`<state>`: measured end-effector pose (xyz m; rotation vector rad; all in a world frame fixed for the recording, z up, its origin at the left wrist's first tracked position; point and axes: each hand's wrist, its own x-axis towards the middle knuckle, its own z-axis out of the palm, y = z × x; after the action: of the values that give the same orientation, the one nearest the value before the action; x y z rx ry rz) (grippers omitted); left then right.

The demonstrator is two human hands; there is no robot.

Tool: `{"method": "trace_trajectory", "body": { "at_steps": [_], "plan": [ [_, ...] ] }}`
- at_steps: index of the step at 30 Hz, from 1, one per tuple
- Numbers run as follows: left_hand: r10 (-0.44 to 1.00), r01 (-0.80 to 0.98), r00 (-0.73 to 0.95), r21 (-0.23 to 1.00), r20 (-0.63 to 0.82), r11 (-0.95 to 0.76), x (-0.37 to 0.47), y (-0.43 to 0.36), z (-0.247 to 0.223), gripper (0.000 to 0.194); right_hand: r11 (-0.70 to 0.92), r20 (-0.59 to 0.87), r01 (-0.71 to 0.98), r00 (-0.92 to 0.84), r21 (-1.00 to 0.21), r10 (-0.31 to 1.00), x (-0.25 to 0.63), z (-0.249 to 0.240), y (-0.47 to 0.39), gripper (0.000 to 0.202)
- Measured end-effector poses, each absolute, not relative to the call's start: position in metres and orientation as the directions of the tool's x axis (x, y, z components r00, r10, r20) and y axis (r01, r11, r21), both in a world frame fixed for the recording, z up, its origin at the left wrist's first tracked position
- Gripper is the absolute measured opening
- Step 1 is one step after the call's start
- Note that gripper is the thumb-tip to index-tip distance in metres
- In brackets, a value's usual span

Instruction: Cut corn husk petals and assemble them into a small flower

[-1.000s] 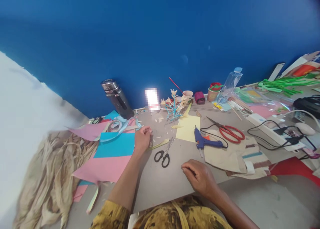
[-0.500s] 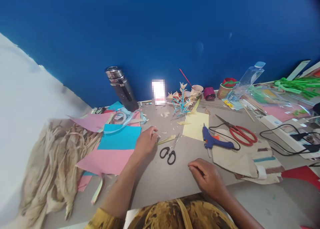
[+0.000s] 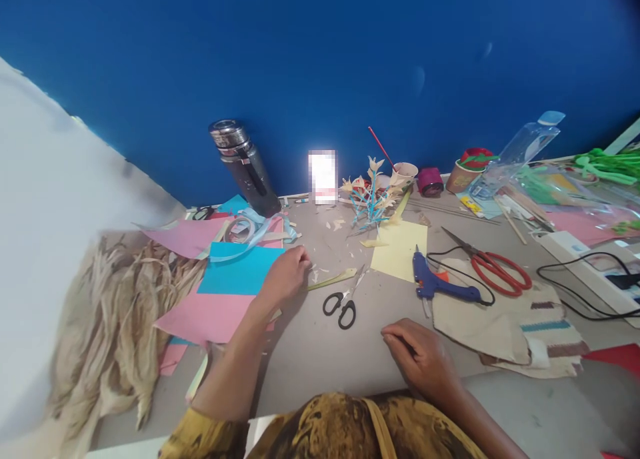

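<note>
My left hand (image 3: 287,271) lies by the right edge of a bright blue sheet of paper (image 3: 240,269), its fingers curled in and no object showing in them. Close to its fingertips is a thin yellow-green strip (image 3: 334,279). Small black-handled scissors (image 3: 344,305) lie partly spread between my hands. My right hand (image 3: 420,352) rests as a loose fist near the table's front edge, with nothing visible in it. Beyond it are a blue glue gun (image 3: 440,285) and a folded cream cloth (image 3: 480,319).
Dried husks (image 3: 120,325) and pink paper (image 3: 210,319) cover the left side. A dark flask (image 3: 245,169) stands at the back. Husk flowers on blue stems (image 3: 371,202), yellow paper (image 3: 400,252), red-handled scissors (image 3: 500,272), a bottle (image 3: 523,149) and a power strip (image 3: 585,272) are rightward.
The fingers of my left hand have curled in more, and that hand has drawn slightly left. My right hand stays in its loose fist. The view has shifted a little.
</note>
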<state>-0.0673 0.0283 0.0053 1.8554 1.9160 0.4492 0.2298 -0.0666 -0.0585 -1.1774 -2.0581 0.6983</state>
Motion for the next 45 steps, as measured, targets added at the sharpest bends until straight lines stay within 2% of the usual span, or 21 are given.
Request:
{"method": "trace_trajectory", "body": {
  "at_steps": [2, 4, 6, 9, 14, 17, 20, 21, 23, 24, 26, 29, 31, 33, 36, 41, 45],
  "plan": [
    [0.991, 0.828, 0.039, 0.559, -0.131, 0.042, -0.072, 0.026, 0.008, 0.01, 0.449, 0.271, 0.531, -0.38, -0.718, 0.884, 0.23, -0.059, -0.066, 0.016],
    [0.982, 0.812, 0.107, 0.583, -0.157, 0.005, -0.072, 0.026, 0.006, 0.014, 0.442, 0.264, 0.532, -0.378, -0.722, 0.887, 0.23, -0.059, -0.066, 0.016],
    [0.981, 0.826, 0.126, 0.563, -0.146, -0.022, -0.067, 0.028, 0.002, 0.02, 0.434, 0.257, 0.537, -0.374, -0.724, 0.891, 0.23, -0.059, -0.066, 0.016],
    [0.985, 0.866, 0.104, 0.5, -0.138, -0.021, -0.058, 0.033, -0.005, 0.008, 0.434, 0.263, 0.535, -0.368, -0.725, 0.892, 0.23, -0.057, -0.066, 0.018],
    [0.991, 0.875, 0.075, 0.484, -0.107, -0.014, -0.055, 0.026, 0.003, 0.017, 0.442, 0.272, 0.535, -0.368, -0.72, 0.889, 0.23, -0.056, -0.065, 0.017],
    [0.988, 0.783, 0.082, 0.622, -0.128, 0.015, -0.062, 0.003, 0.027, 0.018, 0.451, 0.273, 0.53, -0.382, -0.719, 0.883, 0.231, -0.056, -0.065, 0.017],
    [0.922, 0.55, 0.197, 0.816, -0.334, 0.178, -0.07, -0.03, 0.049, 0.015, 0.46, 0.28, 0.522, -0.389, -0.718, 0.878, 0.233, -0.059, -0.066, 0.018],
    [0.895, 0.485, 0.207, 0.836, -0.396, 0.257, -0.073, -0.041, 0.052, 0.015, 0.464, 0.287, 0.52, -0.386, -0.717, 0.877, 0.233, -0.061, -0.066, 0.018],
    [0.898, 0.44, 0.113, 0.832, -0.425, 0.338, -0.084, -0.057, 0.053, 0.013, 0.476, 0.311, 0.52, -0.375, -0.71, 0.873, 0.235, -0.064, -0.066, 0.016],
    [0.923, 0.469, 0.008, 0.817, -0.385, 0.337, -0.093, -0.062, 0.051, 0.015, 0.491, 0.326, 0.512, -0.381, -0.705, 0.865, 0.236, -0.066, -0.065, 0.015],
    [0.953, 0.605, -0.233, 0.738, -0.194, 0.298, -0.118, -0.069, 0.047, 0.02, 0.52, 0.352, 0.498, -0.395, -0.694, 0.849, 0.237, -0.068, -0.064, 0.014],
    [0.856, 0.788, -0.513, 0.431, 0.063, 0.441, -0.166, -0.078, 0.049, 0.025, 0.55, 0.381, 0.493, -0.406, -0.674, 0.831, 0.237, -0.07, -0.063, 0.013],
    [0.74, 0.765, -0.64, 0.254, 0.206, 0.591, -0.194, -0.084, 0.055, 0.024, 0.555, 0.389, 0.5, -0.403, -0.665, 0.828, 0.237, -0.07, -0.063, 0.014],
    [0.695, 0.72, -0.694, 0.215, 0.191, 0.66, -0.214, -0.089, 0.061, 0.021, 0.548, 0.385, 0.515, -0.395, -0.659, 0.834, 0.236, -0.07, -0.063, 0.014],
    [0.737, 0.757, -0.653, 0.197, 0.174, 0.623, -0.227, -0.087, 0.06, 0.023, 0.548, 0.384, 0.536, -0.393, -0.642, 0.835, 0.237, -0.068, -0.062, 0.016],
    [0.79, 0.799, -0.591, -0.012, 0.164, 0.601, -0.225, -0.061, 0.047, 0.026, 0.61, 0.415, 0.531, -0.448, -0.589, 0.792, 0.24, -0.066, -0.06, 0.015],
    [0.782, 0.784, -0.615, -0.021, 0.103, 0.62, -0.22, -0.049, 0.045, 0.026, 0.593, 0.422, 0.537, -0.417, -0.6, 0.805, 0.242, -0.068, -0.057, 0.02]
  ]
}}
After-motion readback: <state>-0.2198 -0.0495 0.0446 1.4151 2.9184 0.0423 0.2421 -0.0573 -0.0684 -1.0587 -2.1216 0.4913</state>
